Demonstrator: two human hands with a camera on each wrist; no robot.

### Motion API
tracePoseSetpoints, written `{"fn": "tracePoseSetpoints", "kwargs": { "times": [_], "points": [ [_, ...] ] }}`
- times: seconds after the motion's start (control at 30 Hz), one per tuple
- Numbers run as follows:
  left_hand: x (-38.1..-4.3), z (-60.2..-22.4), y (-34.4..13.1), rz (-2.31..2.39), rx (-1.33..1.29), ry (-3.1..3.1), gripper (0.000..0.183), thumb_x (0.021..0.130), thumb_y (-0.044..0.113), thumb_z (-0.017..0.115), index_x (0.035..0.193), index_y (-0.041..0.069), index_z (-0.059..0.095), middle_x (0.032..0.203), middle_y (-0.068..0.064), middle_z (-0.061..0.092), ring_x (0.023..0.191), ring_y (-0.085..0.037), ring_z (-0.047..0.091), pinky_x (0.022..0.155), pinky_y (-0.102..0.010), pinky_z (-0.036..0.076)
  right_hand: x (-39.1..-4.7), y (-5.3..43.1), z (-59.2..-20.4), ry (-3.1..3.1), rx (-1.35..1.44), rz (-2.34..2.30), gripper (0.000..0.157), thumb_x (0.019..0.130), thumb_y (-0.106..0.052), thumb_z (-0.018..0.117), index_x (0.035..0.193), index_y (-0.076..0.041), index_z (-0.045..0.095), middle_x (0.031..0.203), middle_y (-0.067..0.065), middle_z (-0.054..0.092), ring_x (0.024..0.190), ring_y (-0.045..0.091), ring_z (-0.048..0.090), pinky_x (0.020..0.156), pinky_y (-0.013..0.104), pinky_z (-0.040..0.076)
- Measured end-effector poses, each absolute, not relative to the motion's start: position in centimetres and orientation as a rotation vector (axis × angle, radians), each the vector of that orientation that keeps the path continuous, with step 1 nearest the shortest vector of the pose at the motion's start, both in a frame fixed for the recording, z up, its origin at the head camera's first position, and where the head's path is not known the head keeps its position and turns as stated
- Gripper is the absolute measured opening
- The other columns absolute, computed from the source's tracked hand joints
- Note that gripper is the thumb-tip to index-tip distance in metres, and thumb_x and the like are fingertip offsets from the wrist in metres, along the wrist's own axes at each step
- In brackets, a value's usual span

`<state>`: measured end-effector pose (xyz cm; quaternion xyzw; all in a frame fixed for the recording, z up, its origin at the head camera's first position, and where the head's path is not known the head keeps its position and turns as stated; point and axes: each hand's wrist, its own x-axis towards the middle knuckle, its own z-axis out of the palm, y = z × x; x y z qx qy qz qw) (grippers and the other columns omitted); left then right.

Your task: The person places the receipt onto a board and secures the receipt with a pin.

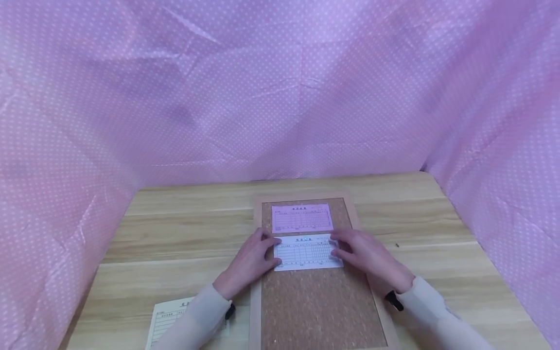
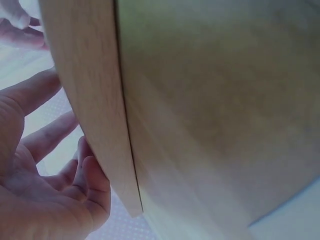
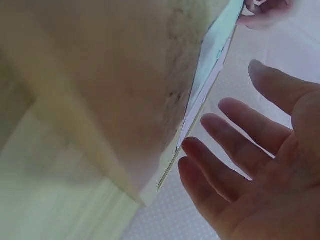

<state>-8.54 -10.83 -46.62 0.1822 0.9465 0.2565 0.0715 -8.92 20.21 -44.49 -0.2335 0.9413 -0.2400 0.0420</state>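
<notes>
My relaxed, uncurled left hand [image 1: 251, 256] and right hand [image 1: 369, 251] touch opposite ends of the white rectangular paper form [image 1: 302, 254], probably steadying it. Their pressure is unclear

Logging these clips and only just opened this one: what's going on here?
A person has the fingertips of the left hand and right hand at opposite side edges of a white printed slip, which lies over a framed cork board. A pink slip is on the board just beyond it. Another printed slip lies on the table, partly hidden by the left sleeve.
</notes>
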Motion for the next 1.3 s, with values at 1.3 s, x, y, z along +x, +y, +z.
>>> {"fn": "tracePoseSetpoints", "kwargs": {
  "times": [1.3],
  "points": [
    [-3.9,-44.5,-17.2,0.965,0.63,2.888,0.069,0.089,0.037,0.082,0.147,0.009,0.058,0.161,-0.014,0.042,0.147,-0.038,0.038,0.115,-0.06,0.035,-7.4,21.2,-45.1,2.872,-0.798,-0.503,0.048,0.09,-0.027,0.081,0.13,-0.002,0.07,0.145,0.019,0.059,0.134,0.041,0.053,0.105,0.061,0.044]
  ]
}}
